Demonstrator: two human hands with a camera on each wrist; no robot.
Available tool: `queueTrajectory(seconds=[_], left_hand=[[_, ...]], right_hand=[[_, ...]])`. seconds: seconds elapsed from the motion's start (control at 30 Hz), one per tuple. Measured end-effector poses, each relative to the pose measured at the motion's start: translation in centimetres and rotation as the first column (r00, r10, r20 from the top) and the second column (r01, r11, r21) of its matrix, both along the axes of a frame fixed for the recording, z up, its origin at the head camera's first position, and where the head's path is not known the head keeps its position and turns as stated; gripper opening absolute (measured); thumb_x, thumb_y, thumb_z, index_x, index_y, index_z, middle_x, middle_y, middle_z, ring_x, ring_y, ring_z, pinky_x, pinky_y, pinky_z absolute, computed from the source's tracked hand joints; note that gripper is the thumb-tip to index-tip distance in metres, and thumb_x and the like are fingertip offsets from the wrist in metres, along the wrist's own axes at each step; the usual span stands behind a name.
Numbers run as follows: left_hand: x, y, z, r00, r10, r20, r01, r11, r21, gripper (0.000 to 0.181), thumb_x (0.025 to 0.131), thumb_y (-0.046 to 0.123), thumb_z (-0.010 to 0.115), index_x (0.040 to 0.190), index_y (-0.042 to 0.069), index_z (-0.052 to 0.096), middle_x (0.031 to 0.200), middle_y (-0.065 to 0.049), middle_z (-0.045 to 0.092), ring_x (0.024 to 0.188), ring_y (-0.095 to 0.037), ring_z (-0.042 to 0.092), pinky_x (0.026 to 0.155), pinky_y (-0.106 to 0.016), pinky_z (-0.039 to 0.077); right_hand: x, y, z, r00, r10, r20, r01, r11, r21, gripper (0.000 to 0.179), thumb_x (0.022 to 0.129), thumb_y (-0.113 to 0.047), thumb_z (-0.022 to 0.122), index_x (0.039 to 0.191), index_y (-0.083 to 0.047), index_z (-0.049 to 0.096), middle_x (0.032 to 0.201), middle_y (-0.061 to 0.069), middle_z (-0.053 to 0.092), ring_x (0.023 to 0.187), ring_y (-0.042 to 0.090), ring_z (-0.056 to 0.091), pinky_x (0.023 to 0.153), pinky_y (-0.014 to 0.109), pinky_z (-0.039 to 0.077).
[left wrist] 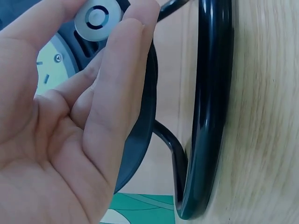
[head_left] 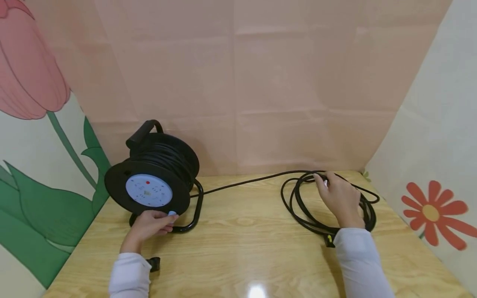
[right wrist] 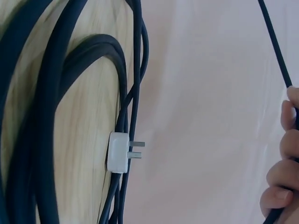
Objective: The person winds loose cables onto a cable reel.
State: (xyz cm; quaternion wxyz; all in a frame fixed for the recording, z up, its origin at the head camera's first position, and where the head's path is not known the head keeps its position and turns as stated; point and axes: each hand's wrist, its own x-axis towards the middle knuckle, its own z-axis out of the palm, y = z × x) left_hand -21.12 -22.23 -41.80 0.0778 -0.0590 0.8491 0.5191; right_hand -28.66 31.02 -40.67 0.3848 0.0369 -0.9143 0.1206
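A black cable reel (head_left: 164,155) stands on its tubular frame at the left, with a pale socket panel (head_left: 149,190) on its face. My left hand (head_left: 150,223) is at the reel's lower rim, holding a small round knob (left wrist: 98,19) between thumb and fingers. From the reel a black cable (head_left: 242,182) runs right to a loose coil (head_left: 316,226). My right hand (head_left: 340,198) is above that coil; its fingers curl round one strand of the cable (right wrist: 275,46). A white two-pin plug (right wrist: 118,153) rests against the coiled loops.
A small black object (head_left: 154,263) lies beside the left sleeve. Another dark piece with a yellow mark (head_left: 329,240) is at the coil's front. Behind the wooden table (head_left: 246,244) rises a pinkish sheet (head_left: 234,82); flower-painted walls flank both sides.
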Motion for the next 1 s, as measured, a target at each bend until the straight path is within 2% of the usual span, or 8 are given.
queueTrajectory(seconds=[0.07,0.17,0.33,0.5,0.63,0.8,1.0], left_hand=[[-0.1,-0.2,-0.1,1.0,0.012,-0.004,-0.012,1.0,0.0,0.049,0.08,0.039,0.072,0.099,-0.005,0.068,0.088,-0.016,0.071,0.076,-0.021,0.065,0.074,-0.038,0.057],[-0.1,-0.4,-0.3,1.0,0.02,-0.002,-0.02,1.0,0.003,0.049,0.079,0.039,0.072,0.099,-0.006,0.067,0.086,-0.015,0.071,0.076,-0.021,0.065,0.074,-0.038,0.058],[-0.1,-0.8,-0.5,1.0,0.025,-0.005,-0.025,1.0,-0.004,0.046,0.079,0.038,0.073,0.095,-0.004,0.067,0.085,-0.014,0.071,0.076,-0.021,0.065,0.072,-0.036,0.058],[0.1,-1.2,-0.7,0.999,0.034,-0.004,-0.034,0.999,-0.005,0.045,0.078,0.038,0.074,0.094,-0.004,0.067,0.085,-0.014,0.071,0.076,-0.02,0.065,0.072,-0.036,0.058],[0.1,-1.4,-0.8,0.999,0.041,-0.008,-0.041,0.999,-0.004,0.045,0.078,0.037,0.074,0.095,-0.004,0.066,0.086,-0.016,0.07,0.076,-0.02,0.065,0.073,-0.036,0.058],[0.1,-1.9,-1.0,0.998,0.062,-0.024,-0.062,0.998,0.001,0.043,0.079,0.034,0.074,0.094,-0.005,0.065,0.086,-0.017,0.07,0.074,-0.021,0.065,0.07,-0.036,0.058],[0.2,-2.9,-1.3,0.995,0.088,-0.039,-0.089,0.996,-0.019,0.04,0.079,0.032,0.074,0.091,-0.005,0.065,0.079,-0.011,0.07,0.072,-0.019,0.064,0.065,-0.03,0.057]], right_hand=[[0.0,-0.3,0.2,0.999,-0.004,-0.045,0.004,1.0,0.0,0.037,0.089,-0.049,0.056,0.084,-0.012,0.062,0.045,0.001,0.047,0.034,0.014,0.028,0.028,0.034,0.018],[0.0,-0.6,0.3,0.997,-0.025,-0.078,0.024,1.0,-0.014,0.037,0.085,-0.052,0.06,0.08,-0.015,0.062,0.04,-0.001,0.038,0.032,0.014,0.024,0.029,0.033,0.015],[0.0,-0.7,0.0,0.995,-0.056,-0.081,0.052,0.997,-0.055,0.044,0.082,-0.057,0.061,0.061,-0.021,0.047,0.038,-0.002,0.029,0.031,0.018,0.024,0.03,0.032,0.011],[-0.1,-1.3,0.1,0.988,-0.032,-0.152,0.028,0.999,-0.032,0.043,0.086,-0.05,0.06,0.064,-0.016,0.047,0.04,0.0,0.034,0.032,0.017,0.026,0.029,0.033,0.014],[-0.3,-1.8,0.2,0.978,-0.001,-0.207,0.008,1.0,0.03,0.039,0.089,-0.043,0.059,0.07,-0.01,0.05,0.043,0.002,0.04,0.033,0.013,0.023,0.026,0.032,0.015],[-0.1,-2.0,0.3,0.982,0.019,-0.19,-0.013,0.999,0.031,0.038,0.088,-0.044,0.06,0.07,-0.011,0.05,0.043,0.001,0.038,0.032,0.012,0.022,0.027,0.032,0.014],[-0.1,-2.1,-0.1,0.99,0.032,-0.138,-0.031,0.999,0.011,0.041,0.082,-0.055,0.062,0.066,-0.019,0.052,0.042,-0.003,0.038,0.031,0.015,0.025,0.029,0.031,0.011]])
